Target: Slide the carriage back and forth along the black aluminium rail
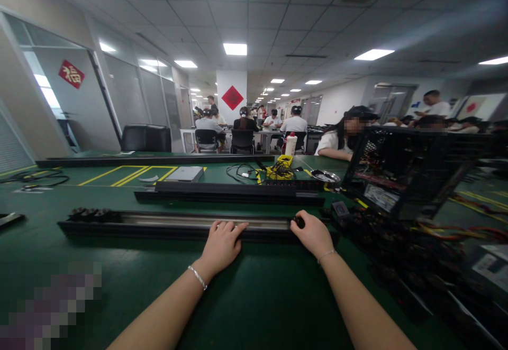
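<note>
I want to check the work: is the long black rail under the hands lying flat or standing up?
Lying flat: the long black rail rests lengthwise on the green table, both hands on it.

On the table [257, 297], the rail [174, 224] lies crosswise at 12 o'clock, the left hand [220, 244] and right hand [313, 233] on its right half. A second rail [230, 192] lies behind it. The computer case [413, 173] stands at 2 o'clock, cables [397, 255] before it.

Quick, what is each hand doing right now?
Left hand: open, fingers resting on the long black rail.
Right hand: curled around a small black knob.
</note>
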Demonstrator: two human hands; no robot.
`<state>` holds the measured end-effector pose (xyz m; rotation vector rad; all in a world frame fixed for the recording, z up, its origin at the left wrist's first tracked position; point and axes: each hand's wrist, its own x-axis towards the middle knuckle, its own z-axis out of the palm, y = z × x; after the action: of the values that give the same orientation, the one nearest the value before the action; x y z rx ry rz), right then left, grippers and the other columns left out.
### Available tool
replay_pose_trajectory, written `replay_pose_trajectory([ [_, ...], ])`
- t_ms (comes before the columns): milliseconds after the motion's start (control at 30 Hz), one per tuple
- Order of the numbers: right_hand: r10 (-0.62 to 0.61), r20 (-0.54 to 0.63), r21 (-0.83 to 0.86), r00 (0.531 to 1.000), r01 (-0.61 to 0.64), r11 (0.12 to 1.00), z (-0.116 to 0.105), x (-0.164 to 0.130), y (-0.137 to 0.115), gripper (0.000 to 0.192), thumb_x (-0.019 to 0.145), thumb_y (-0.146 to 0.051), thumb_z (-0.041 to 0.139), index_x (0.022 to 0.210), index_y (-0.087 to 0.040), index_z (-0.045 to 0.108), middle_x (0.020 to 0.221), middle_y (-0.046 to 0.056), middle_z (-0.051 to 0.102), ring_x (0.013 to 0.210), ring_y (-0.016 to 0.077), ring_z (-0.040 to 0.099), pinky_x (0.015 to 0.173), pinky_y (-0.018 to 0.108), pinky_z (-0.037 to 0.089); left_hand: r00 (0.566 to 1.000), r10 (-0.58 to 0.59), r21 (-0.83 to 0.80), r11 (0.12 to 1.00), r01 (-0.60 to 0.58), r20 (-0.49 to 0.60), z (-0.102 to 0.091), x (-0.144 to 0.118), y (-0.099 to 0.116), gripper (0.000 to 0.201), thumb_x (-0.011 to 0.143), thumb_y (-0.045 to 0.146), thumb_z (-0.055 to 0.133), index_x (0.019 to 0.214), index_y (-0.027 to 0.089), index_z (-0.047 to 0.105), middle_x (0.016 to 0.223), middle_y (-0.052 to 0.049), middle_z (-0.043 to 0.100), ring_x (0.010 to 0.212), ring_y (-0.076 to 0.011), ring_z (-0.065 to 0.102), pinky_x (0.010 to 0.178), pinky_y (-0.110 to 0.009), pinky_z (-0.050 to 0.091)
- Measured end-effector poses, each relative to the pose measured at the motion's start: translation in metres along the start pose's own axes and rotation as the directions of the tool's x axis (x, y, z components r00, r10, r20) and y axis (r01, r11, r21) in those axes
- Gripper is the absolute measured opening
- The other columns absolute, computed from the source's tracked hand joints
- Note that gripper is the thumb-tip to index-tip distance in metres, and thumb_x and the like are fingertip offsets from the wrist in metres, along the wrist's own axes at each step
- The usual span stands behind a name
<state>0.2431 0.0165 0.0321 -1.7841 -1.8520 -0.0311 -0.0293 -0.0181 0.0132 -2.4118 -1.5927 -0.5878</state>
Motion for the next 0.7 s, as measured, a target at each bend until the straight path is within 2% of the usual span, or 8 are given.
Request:
replay_pose_trajectory([
  [167, -0.005, -0.015, -0.004, 1.0, 0.005, 1.0, -0.0003, 0.0001, 0.0, 0.015, 0.076, -0.035, 0.049, 0.081, -0.022, 0.057, 0.075, 0.002, 0.06, 0.073, 0.0156, 0.054, 0.063, 0.025, 0.034, 1.0, -0.009, 0.001, 1.0, 0.009, 0.016, -0.0014, 0.0002, 0.0009, 0.048, 0.08, 0.024, 0.047, 0.127, 0.034, 0.045, 0.1, -0.002, 0.058, 0.098, -0.0185, 0.051, 0.1, -0.04, 0.025],
  [367, 0.111, 0.014, -0.009, 0.994, -0.111, 0.994, -0.0018, 0.0014, 0.0014, 0.017, 0.076, -0.033, 0.048, 0.085, -0.022, 0.056, 0.077, 0.003, 0.061, 0.071, 0.0159, 0.055, 0.057, 0.025, 0.031, 1.0, -0.006, -0.005, 1.0, 0.006, 0.012, -0.0018, -0.0003, 0.0009, 0.048, 0.08, 0.025, 0.047, 0.127, 0.033, 0.044, 0.1, -0.002, 0.058, 0.099, -0.0187, 0.05, 0.1, -0.04, 0.025],
  [533, 0.119, 0.026, 0.006, 0.993, -0.12, 0.993, -0.0017, 0.0015, 0.0015, 0.018, 0.076, -0.033, 0.048, 0.087, -0.021, 0.055, 0.082, 0.005, 0.063, 0.073, 0.0164, 0.055, 0.059, 0.025, 0.031, 1.0, -0.009, -0.002, 1.0, 0.009, 0.012, -0.0021, -0.0003, 0.0009, 0.047, 0.081, 0.024, 0.047, 0.127, 0.034, 0.045, 0.1, -0.002, 0.058, 0.099, -0.0186, 0.05, 0.1, -0.04, 0.025],
  [600, 0.112, 0.029, 0.003, 0.993, -0.112, 0.994, -0.0018, 0.0017, 0.0019, 0.019, 0.077, -0.033, 0.047, 0.087, -0.021, 0.056, 0.083, 0.005, 0.063, 0.075, 0.0167, 0.055, 0.065, 0.026, 0.034, 1.0, -0.009, -0.001, 1.0, 0.009, 0.016, -0.0021, -0.0003, 0.001, 0.047, 0.081, 0.024, 0.046, 0.127, 0.034, 0.045, 0.1, -0.002, 0.058, 0.099, -0.0186, 0.05, 0.1, -0.04, 0.025],
  [700, 0.105, 0.028, -0.034, 0.994, -0.104, 0.994, -0.0036, 0.0021, 0.0033, 0.02, 0.077, -0.037, 0.047, 0.086, -0.021, 0.056, 0.084, 0.004, 0.063, 0.083, 0.019, 0.055, 0.083, 0.036, 0.032, 1.0, -0.005, 0.006, 1.0, 0.005, 0.012, -0.0022, -0.0001, 0.0014, 0.048, 0.08, 0.024, 0.047, 0.127, 0.033, 0.044, 0.099, -0.002, 0.058, 0.098, -0.0188, 0.05, 0.099, -0.04, 0.025],
])
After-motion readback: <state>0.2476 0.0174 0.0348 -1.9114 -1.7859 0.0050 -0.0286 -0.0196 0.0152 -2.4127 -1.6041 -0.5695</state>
